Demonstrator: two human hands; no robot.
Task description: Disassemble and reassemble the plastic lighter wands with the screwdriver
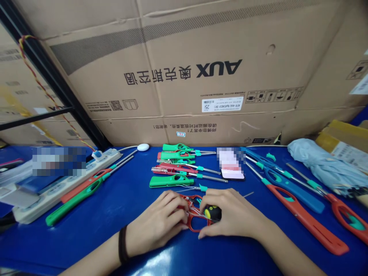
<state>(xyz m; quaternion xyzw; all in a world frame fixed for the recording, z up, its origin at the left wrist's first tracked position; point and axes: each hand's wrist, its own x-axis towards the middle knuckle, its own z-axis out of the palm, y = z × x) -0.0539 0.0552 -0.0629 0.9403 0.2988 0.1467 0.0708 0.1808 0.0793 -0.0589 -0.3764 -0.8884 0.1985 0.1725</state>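
Note:
An opened red gas lighter casing (198,226) lies near the front middle of the table, with thin white wires and a small dark part showing inside. My left hand (162,218) is closed on its left end, with a dark band round the wrist. Within my right hand (230,214) is a black and yellow rounded handle, which looks like a stubby screwdriver (212,212); its tip is hard to make out against the casing. Just beyond my hands, a metal lighter tube with a teal piece (202,188) lies on the table.
Several green and red lighters (171,181) lie in a row behind my hands, beside a phone (232,165). Whole red and blue lighters (307,218) lie at right, near a pale blue plastic bag (314,165). A power strip (48,197) runs along the left. Cardboard (172,50) stands behind.

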